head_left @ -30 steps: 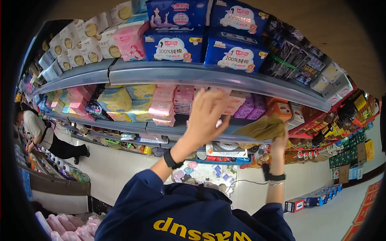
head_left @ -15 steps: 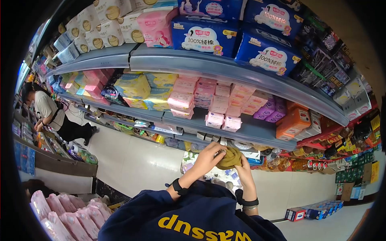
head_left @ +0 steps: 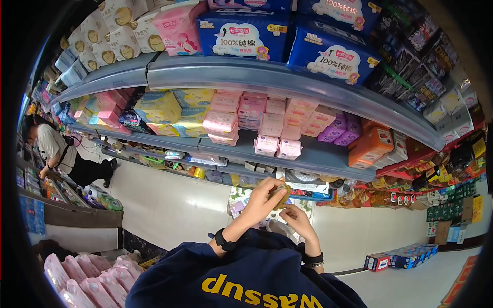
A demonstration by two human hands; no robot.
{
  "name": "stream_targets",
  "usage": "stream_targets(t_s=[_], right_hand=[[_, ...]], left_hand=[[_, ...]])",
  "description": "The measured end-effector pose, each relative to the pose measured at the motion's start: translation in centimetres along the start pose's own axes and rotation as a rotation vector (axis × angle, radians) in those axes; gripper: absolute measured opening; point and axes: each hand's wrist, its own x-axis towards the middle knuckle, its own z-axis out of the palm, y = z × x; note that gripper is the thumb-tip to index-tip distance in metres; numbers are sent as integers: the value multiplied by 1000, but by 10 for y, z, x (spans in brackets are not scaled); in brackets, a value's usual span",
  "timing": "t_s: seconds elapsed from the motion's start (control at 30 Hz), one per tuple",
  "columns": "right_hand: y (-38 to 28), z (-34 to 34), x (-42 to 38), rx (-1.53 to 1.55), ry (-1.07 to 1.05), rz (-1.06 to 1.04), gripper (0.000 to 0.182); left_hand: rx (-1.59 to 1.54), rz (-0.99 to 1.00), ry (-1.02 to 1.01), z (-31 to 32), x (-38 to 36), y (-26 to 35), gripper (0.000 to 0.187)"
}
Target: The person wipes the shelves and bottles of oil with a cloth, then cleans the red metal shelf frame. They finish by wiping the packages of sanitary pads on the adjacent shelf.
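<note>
My left hand (head_left: 263, 201) is closed around a bunched olive-green cloth (head_left: 282, 199), with the thumb and fingers covering much of it. The cloth is a small compact bundle, held in front of my body below the shelf edge. Just below and to the right, my right hand (head_left: 299, 222) has its fingers curled in, with the fingertips close to the cloth's lower end. Whether those fingertips touch the cloth or pinch anything is too small to tell. Both wrists wear dark bands.
Shelves (head_left: 231, 73) ahead carry blue packs (head_left: 241, 38), pink packs (head_left: 221, 121) and an orange pack (head_left: 371, 148). At left, another person (head_left: 59, 149) leans over a low counter. Pink bags (head_left: 97, 280) stand lower left; boxed goods (head_left: 405, 256) line the floor at right.
My right hand has come off the cloth's right side and dropped lower, fingers curled. The cloth looks smaller and more bunched in my left hand. The view has shifted slightly.
</note>
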Motion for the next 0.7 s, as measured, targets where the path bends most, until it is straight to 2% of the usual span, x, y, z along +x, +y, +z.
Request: stream_targets(t_s=[0.13, 0.23, 0.3, 0.33, 0.37, 0.47, 0.57, 0.63, 0.7], right_hand=[[-9, -1, 6, -93, -43, -4, 46], [-11, 7, 14, -137, 2, -22, 57], [-5, 14, 22, 41, 285, -227, 56], [-8, 12, 24, -84, 354, -237, 58], [-10, 11, 27, -84, 353, -240, 58], [-14, 6, 31, 44, 357, -294, 51], [-17, -7, 30, -158, 423, -109, 25], [-6, -17, 35, -77, 461, -179, 22], [4, -28, 36, -67, 585, -296, 21]], left_hand=[[-6, -3, -68, -3, 0, 20, 17], [-143, -8, -89, -3, -6, 29, 17], [-149, -8, -149, -6, -9, 38, 16], [-72, 9, -163, -8, -10, 39, 15], [-71, 12, -161, -10, -10, 39, 15], [-50, -5, -175, -16, -12, 41, 15], [-14, 19, -102, -20, -11, 33, 14], [170, -150, 23, -27, -7, 31, 14], [184, -182, 31, -35, -8, 22, 14]])
